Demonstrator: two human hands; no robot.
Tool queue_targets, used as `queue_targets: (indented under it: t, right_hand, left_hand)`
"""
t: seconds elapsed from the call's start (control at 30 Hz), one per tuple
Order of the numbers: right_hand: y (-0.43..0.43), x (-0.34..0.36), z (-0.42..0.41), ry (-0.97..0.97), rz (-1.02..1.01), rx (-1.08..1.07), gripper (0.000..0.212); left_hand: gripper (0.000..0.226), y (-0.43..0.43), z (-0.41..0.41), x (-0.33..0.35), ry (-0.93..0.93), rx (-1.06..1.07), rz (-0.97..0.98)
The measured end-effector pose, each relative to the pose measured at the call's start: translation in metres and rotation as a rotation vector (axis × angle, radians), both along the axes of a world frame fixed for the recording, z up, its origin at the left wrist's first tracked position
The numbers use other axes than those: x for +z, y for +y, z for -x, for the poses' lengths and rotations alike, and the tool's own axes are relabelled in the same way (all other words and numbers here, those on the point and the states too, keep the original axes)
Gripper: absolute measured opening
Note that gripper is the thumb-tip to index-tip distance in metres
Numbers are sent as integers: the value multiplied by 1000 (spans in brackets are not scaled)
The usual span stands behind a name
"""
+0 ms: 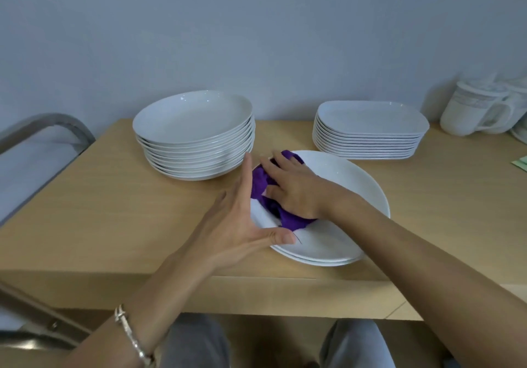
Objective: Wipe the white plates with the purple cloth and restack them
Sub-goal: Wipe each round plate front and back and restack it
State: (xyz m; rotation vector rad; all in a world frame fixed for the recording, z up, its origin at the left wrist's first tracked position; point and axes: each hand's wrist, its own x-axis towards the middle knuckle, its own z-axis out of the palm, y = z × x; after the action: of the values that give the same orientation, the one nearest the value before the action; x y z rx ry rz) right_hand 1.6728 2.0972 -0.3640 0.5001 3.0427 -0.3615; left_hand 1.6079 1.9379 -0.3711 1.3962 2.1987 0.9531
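A short stack of round white plates [348, 193] lies at the table's front middle. On its top plate sits the crumpled purple cloth [262, 185]. My right hand [296, 188] presses flat on the cloth with fingers spread. My left hand [242, 222] steadies the top plate's left rim, fingers straight along the edge and thumb on the plate's surface. A tall stack of round white plates [194, 136] stands behind on the left.
A stack of white rounded-rectangular plates [370, 130] stands at the back right. White mugs [479, 108] sit at the far right by the wall. A metal-framed chair [42, 150] is left of the wooden table [114, 210].
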Motion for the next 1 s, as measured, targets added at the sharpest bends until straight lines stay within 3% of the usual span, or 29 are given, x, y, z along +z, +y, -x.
queue_targets:
  t: [0.13,0.23,0.4,0.5,0.6,0.73,1.0]
  right_hand:
    - [27,5,-24,5,-216,-259,59]
    - [29,13,-55,-112,-261,-276,60]
    - [-7,33,-98,-271,66,-38,59]
    - [-19,34,-91,-232,233,78,58]
    - [-19,25,-65,-141,256,115,57]
    - [-18,2,-16,67,15,57,58]
    - [33,7,-38,-58,-281,-332,61]
  left_hand:
    - [141,0,2,-3,49,39,66]
    - [144,1,3,-1,90,50,89]
    - [146,3,2,0,129,30,77]
    - [137,3,2,-2,128,10,65]
    - [127,0,0,-5,46,10,24]
    - [120,0,1,-7,-2,-18,-44]
    - [132,1,-1,3,141,19,89]
